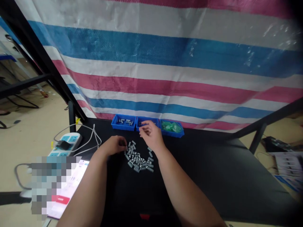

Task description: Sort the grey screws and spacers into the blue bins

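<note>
A heap of several small grey metal parts (139, 159) lies on the black table (213, 176). My left hand (115, 145) rests on the table at the heap's left edge, fingers curled onto a part I cannot make out. My right hand (151, 135) hovers just behind the heap, fingers pinched together in front of the middle blue tray (148, 121); what it holds is too small to name. The left blue tray (123, 122) holds a few metal parts. The right blue tray (172, 127) holds green pieces.
A white power strip (67, 142) with a black plug and white cables lies at the table's left edge. A pink and white sheet (68, 189) lies at the front left. A striped tarpaulin (165, 63) hangs behind the trays. Black frame bars (35, 50) stand at left and right.
</note>
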The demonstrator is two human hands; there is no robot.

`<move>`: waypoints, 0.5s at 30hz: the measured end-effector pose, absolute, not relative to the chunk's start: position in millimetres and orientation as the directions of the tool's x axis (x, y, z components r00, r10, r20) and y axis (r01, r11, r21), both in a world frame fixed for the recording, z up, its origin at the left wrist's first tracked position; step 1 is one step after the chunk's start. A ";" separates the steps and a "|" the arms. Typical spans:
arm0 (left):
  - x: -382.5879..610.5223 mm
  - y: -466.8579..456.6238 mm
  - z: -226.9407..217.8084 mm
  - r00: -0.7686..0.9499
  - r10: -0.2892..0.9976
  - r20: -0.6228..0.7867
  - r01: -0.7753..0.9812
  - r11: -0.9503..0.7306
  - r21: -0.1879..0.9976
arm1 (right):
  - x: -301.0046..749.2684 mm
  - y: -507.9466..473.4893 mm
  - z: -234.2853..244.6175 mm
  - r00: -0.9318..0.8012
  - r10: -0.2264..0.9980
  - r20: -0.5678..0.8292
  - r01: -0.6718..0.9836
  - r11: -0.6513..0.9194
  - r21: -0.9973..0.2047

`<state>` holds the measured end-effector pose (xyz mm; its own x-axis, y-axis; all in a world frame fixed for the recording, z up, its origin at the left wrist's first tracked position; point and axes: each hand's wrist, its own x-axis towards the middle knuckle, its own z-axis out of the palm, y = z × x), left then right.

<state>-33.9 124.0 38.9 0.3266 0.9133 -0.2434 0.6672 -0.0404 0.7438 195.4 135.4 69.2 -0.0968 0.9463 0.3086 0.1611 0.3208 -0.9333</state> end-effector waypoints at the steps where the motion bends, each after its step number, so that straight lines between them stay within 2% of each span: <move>1: -32.8 124.0 38.4 0.319 0.916 -0.245 0.681 -0.041 0.731 | 198.5 131.6 66.2 -0.098 0.944 0.314 0.209 0.329 -0.921; 5: -31.0 124.2 39.7 0.266 0.936 -0.231 0.728 -0.038 0.684 | 219.7 115.0 38.1 -0.137 0.941 0.311 0.387 0.340 -0.857; 9: -30.1 125.8 42.8 0.178 0.983 -0.032 0.748 -0.114 0.654 | 234.8 114.0 16.1 -0.152 0.946 0.285 0.438 0.323 -0.839; 11: -23.7 125.5 43.6 0.160 0.986 0.053 0.667 -0.147 0.730 | 234.9 116.1 13.1 -0.153 0.945 0.288 0.391 0.325 -0.861; 15: 4.4 120.8 42.1 0.228 0.962 0.148 0.365 -0.225 0.903 | 224.7 116.2 12.5 -0.201 0.955 0.220 0.159 0.254 -0.954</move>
<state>4.4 120.8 42.1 0.2279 0.9624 0.1478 0.3648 -0.2251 0.9035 224.7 116.2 12.5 -0.2005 0.9546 0.2204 0.1592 0.2537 -0.9541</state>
